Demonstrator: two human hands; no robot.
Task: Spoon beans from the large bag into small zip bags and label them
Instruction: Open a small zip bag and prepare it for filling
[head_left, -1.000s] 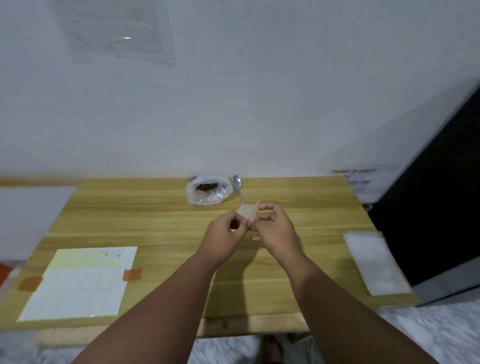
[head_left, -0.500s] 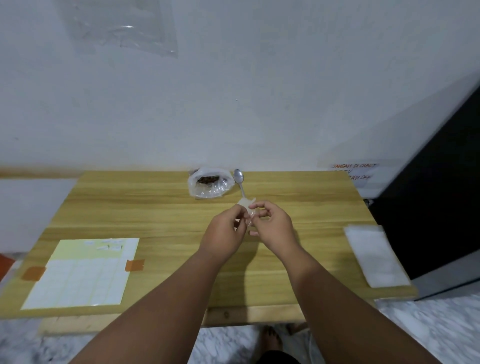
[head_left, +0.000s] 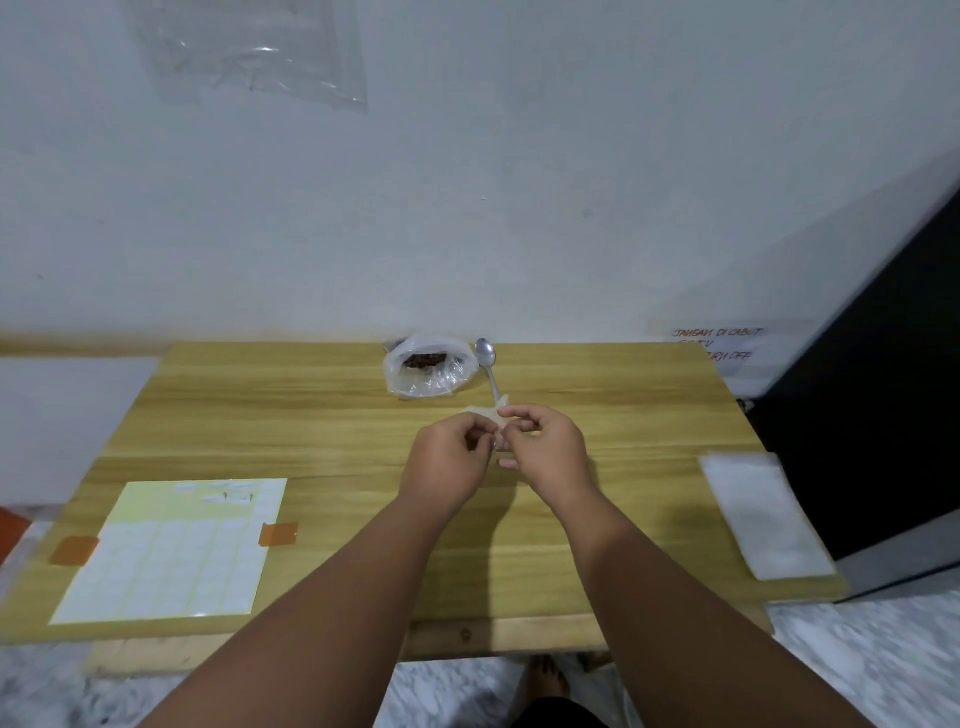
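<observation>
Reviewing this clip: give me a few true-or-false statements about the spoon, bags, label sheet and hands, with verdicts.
1. The silver metal spoon is in the right hand. False: it lies on the light wooden table, right of the large clear plastic bag of dark beans.
2. The left hand and right hand both pinch the small clear zip bag. True.
3. The white label sheet is held by orange tape on the person's left. True.
4. The flat whitish rectangular pack lies beside the label sheet. False: it lies at the table's right edge.
</observation>
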